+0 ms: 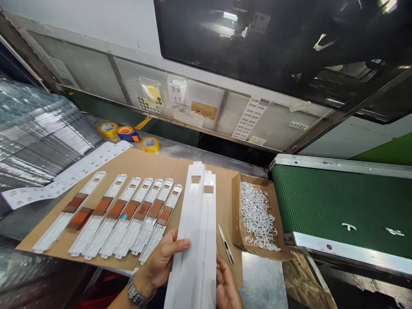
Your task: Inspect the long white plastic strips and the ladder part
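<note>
The left hand and right hand grip two long white plastic strips above a cardboard sheet on the metal worktop, beside a green conveyor belt.

Left hand: at 7 o'clock, fingers curled and pointing toward 3 o'clock.
Left wrist: bent, wearing a metal wristwatch.
Right hand: at 6 o'clock, fingers pointing up, cut off by the frame.

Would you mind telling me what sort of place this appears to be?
This looks like a factory production line: a green conveyor belt, a cardboard box of small white pieces, and rows of white plastic strips laid on a cardboard sheet.
</note>
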Available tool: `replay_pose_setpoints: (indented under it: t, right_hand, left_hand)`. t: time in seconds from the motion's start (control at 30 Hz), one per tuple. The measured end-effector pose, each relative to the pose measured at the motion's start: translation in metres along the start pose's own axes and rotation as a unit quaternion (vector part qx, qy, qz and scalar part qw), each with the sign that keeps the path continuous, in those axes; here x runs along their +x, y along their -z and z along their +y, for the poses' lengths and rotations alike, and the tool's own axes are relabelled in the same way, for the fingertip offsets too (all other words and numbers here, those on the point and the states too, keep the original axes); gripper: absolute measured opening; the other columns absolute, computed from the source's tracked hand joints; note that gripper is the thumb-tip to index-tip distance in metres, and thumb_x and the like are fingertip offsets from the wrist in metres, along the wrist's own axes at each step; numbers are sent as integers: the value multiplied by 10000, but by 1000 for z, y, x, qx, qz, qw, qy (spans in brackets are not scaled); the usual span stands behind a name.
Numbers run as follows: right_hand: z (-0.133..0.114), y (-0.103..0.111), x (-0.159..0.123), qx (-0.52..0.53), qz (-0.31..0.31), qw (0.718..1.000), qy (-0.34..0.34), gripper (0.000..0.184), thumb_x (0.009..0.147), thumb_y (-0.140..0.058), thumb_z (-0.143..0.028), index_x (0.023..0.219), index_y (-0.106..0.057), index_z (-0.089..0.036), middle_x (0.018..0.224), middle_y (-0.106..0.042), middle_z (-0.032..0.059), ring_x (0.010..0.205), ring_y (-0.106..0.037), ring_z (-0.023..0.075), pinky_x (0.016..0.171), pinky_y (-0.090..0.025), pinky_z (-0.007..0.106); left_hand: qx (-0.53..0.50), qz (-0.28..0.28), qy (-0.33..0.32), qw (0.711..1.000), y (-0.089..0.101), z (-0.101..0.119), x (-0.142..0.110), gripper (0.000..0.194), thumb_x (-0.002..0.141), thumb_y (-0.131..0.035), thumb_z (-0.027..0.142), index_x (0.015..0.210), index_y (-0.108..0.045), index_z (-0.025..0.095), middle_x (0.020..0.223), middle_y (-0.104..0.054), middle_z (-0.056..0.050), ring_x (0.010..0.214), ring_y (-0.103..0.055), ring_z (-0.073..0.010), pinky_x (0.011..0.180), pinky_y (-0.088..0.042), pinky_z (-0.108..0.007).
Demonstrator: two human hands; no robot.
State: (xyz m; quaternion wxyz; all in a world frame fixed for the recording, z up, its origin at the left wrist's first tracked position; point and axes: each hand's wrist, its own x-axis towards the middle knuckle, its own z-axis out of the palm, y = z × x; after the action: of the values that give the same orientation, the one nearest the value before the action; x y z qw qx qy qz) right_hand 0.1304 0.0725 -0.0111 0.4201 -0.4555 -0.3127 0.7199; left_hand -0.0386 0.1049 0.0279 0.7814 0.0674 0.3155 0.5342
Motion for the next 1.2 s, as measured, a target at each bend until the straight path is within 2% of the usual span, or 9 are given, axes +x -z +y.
replay_pose_setpoints:
  t: [0.07,0.13,0.23,0.43,0.57,0.63,0.73,1.03,1.2]
  right_hand:
    - [-14,-2,7,-36,5,999,-23,507,731,-538,-518,1126,-465,-209,1100,-582,86,1090,-467,248,921,-354,351]
    - [-24,-3,12,-40,-13,998,-44,444,763,-528,-471,1114,-483,-203,1141,-556,81,1123,-435,241,954,-320,346]
    - [-29,-4,13,8,-50,997,-54,385,779,-537,-415,1102,-478,-214,1041,-610,68,1039,-504,235,891,-377,348]
    - [-28,-7,8,61,-42,996,-51,375,770,-556,-395,1090,-498,-209,993,-631,69,908,-572,226,795,-434,327]
    - [-31,-7,6,64,-13,997,-48,382,746,-577,-408,1071,-517,-217,1053,-608,69,912,-569,232,773,-448,318]
    - [-31,-7,6,66,-4,997,-50,397,734,-588,-411,1072,-516,-214,1051,-608,75,907,-572,238,764,-454,325]
    - [-31,-7,5,68,-8,996,-51,404,731,-591,-415,1070,-524,-208,1043,-610,80,912,-570,241,780,-450,329]
    - [-31,-10,5,107,-13,991,-75,390,744,-585,-395,1072,-502,-202,937,-646,81,892,-583,254,802,-444,368]
    - [-29,-7,6,62,12,994,-89,445,737,-582,-433,1092,-484,-184,1024,-613,103,942,-558,269,792,-453,365]
  left_hand:
    - [-1,-2,4,1000,0,-2,1,325,710,-594,143,1029,-551,102,816,-649,-136,790,-610,-253,688,-485,-331]
    - [5,11,5,1000,0,-3,1,374,706,-602,148,1068,-522,99,847,-645,-145,810,-605,-259,678,-485,-328]
    - [18,36,8,999,1,-1,-1,444,707,-614,155,1125,-473,106,909,-635,-154,846,-594,-268,674,-487,-328]
    - [30,48,3,998,-5,9,-13,368,757,-559,139,1116,-478,130,1018,-608,-148,888,-583,-260,771,-479,-366]
    - [6,55,-4,998,-6,12,-18,368,786,-503,109,1149,-448,135,1186,-515,-142,1085,-471,-280,961,-369,-425]
    - [6,55,-3,998,-6,12,-20,385,795,-487,108,1173,-418,126,1212,-490,-156,1111,-442,-303,988,-323,-474]
    - [17,43,3,999,-8,11,-23,376,797,-486,107,1168,-423,121,1209,-489,-165,1103,-448,-307,978,-326,-483]
    - [17,35,16,999,-16,7,-24,356,788,-516,116,1140,-467,152,1063,-584,-142,989,-539,-258,812,-456,-361]
    - [24,33,19,999,-12,3,-22,331,784,-522,135,1113,-490,149,984,-614,-140,918,-571,-262,724,-476,-334]
